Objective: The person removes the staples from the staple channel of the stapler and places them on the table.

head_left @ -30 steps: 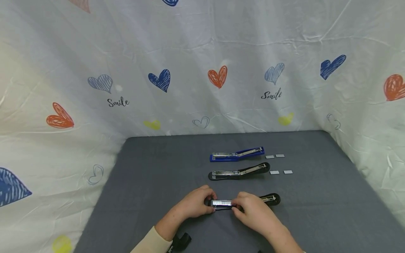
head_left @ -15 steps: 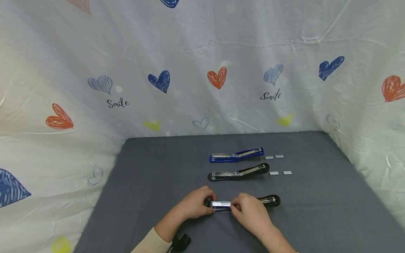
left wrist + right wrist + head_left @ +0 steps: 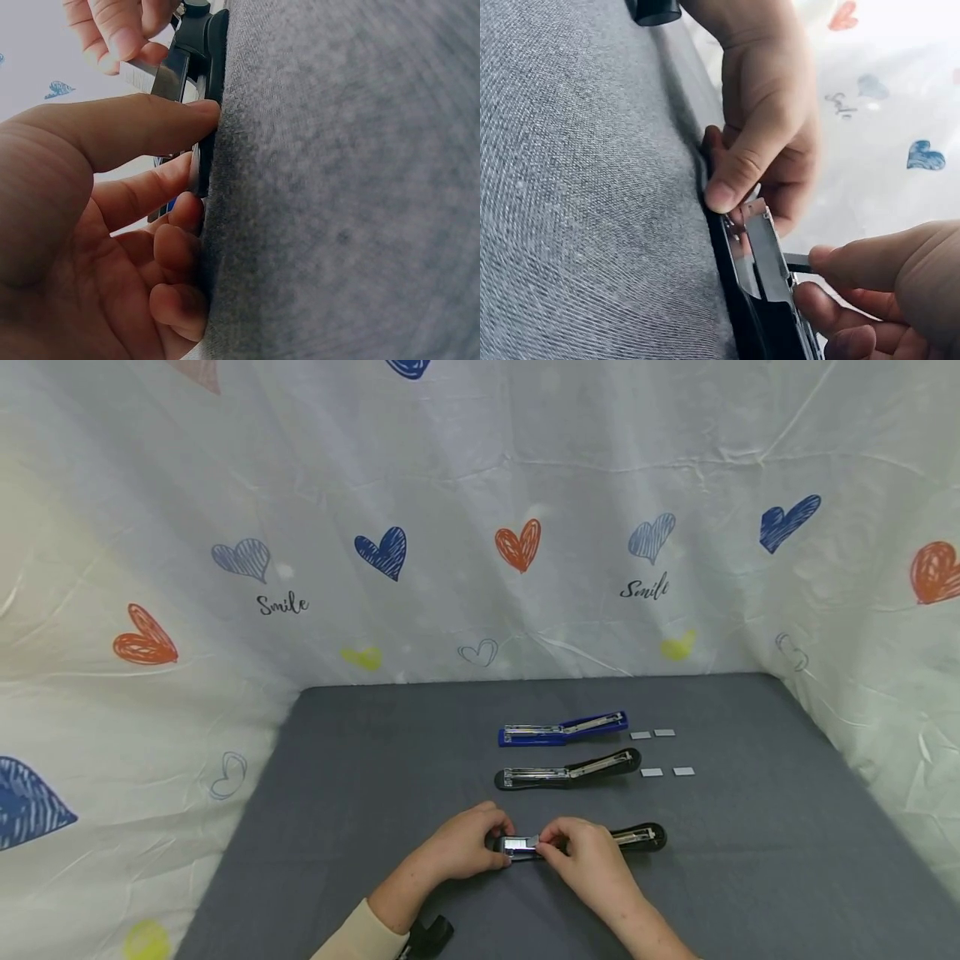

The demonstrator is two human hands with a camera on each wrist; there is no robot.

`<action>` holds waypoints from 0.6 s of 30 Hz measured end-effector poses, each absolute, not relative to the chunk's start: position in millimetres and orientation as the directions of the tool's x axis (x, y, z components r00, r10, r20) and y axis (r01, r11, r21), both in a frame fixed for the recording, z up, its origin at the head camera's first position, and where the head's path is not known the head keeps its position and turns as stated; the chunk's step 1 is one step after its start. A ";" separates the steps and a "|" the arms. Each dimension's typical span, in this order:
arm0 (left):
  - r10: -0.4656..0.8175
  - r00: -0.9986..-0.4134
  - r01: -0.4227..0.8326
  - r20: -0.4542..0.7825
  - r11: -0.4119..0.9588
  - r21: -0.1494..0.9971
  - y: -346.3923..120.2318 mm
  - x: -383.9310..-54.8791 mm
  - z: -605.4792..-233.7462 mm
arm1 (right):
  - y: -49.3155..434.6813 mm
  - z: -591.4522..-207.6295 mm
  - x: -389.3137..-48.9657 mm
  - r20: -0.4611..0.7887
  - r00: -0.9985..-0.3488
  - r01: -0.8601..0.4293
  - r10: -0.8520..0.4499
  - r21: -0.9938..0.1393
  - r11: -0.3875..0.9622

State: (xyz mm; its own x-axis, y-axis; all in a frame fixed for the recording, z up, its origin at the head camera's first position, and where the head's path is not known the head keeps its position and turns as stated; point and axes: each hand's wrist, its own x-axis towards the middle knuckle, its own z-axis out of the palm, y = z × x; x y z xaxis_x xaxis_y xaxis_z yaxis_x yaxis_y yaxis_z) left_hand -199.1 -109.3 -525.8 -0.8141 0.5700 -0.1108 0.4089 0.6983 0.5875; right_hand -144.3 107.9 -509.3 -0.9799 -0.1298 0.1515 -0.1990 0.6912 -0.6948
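Observation:
In the head view, an opened black stapler [image 3: 651,836] lies on the grey cloth, its metal magazine [image 3: 769,244] facing up. My left hand [image 3: 471,841] pinches its front end between thumb and fingers, steadying it on the cloth. Over the magazine, my right hand [image 3: 588,852] pinches a short strip of staples [image 3: 139,73] between thumb and index finger. The strip sticks up at an angle beside the magazine in both wrist views. Part of the stapler's middle is hidden behind my right hand in the head view.
Farther back lie an opened blue stapler [image 3: 562,729] and another opened black stapler [image 3: 567,770]. Two white staple strips [image 3: 651,735] are beside the blue one, two more strips [image 3: 667,772] beside the black one. A black object [image 3: 431,937] sits near my left sleeve.
My right hand has slid a little left along the magazine. The strip at its fingertips now tilts up, where a longer shiny stretch lay flat before. My left hand stays put.

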 end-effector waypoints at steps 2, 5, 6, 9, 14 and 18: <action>0.569 -0.815 0.408 -0.113 0.701 0.585 -109.1 -199.1 -525.7 | 107.1 -510.2 -144.9 0.147 -0.982 -0.188 -0.117 -0.720 0.668; 0.568 -0.815 0.408 -0.115 0.703 0.583 -109.0 -199.1 -525.2 | 105.9 -511.6 -145.7 0.140 -0.985 -0.173 -0.103 -0.753 0.635; 0.568 -0.815 0.407 -0.116 0.703 0.583 -109.0 -199.1 -525.1 | 105.5 -512.0 -145.6 0.139 -0.985 -0.173 -0.103 -0.760 0.626; 0.570 -0.814 0.408 -0.115 0.700 0.585 -109.1 -199.2 -524.7 | 105.4 -512.5 -145.4 0.141 -0.984 -0.180 -0.113 -0.762 0.622; 0.571 -0.813 0.409 -0.109 0.695 0.591 -109.3 -199.3 -524.3 | 108.1 -509.6 -144.0 0.134 -0.983 -0.181 -0.121 -0.767 0.616; 0.568 -0.816 0.412 -0.103 0.698 0.586 -108.9 -199.1 -524.4 | 113.1 -505.2 -144.2 0.097 -0.988 -0.147 -0.117 -0.796 0.587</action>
